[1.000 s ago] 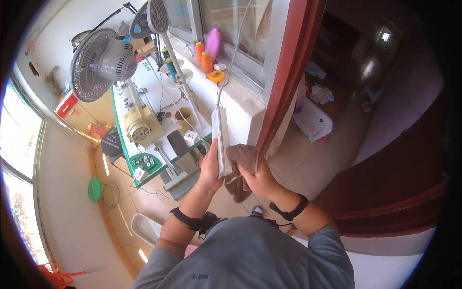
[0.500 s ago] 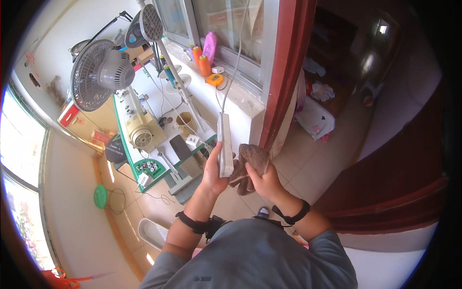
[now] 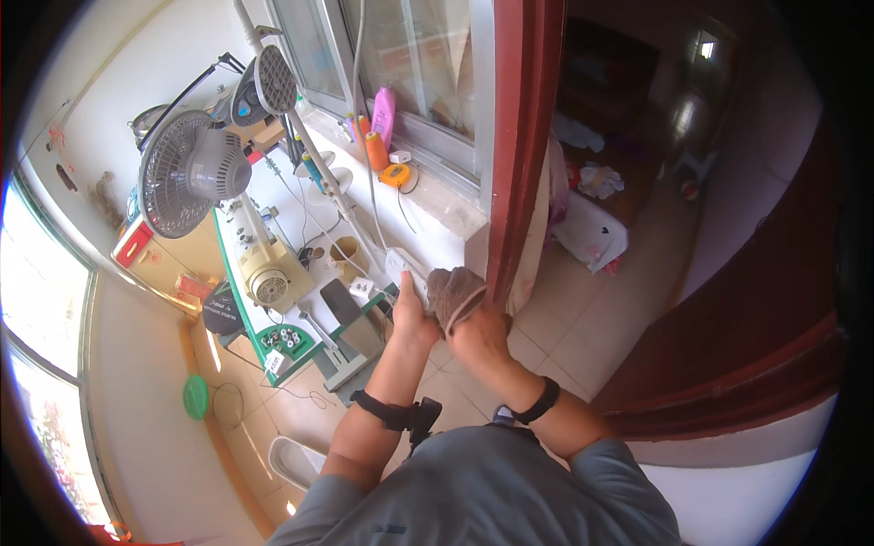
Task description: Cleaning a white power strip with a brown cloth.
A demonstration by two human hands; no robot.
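My left hand is closed around a white power strip, held up in front of me and tilted away. A grey cord runs up from its far end past the window. A brown cloth is bunched over the fingers of my right hand, which presses close against the strip's right side. The cloth hides most of those fingers, and the strip's near end lies behind my hands.
Ahead on the left is a sewing machine table with a beige motor and a grey fan. Thread cones and a yellow tape measure lie on the windowsill. A red-brown door frame rises on the right.
The power strip has tipped from upright to leaning away from me. The brown cloth has come up and left against it, now covering my right fingers. The view has shifted slightly.
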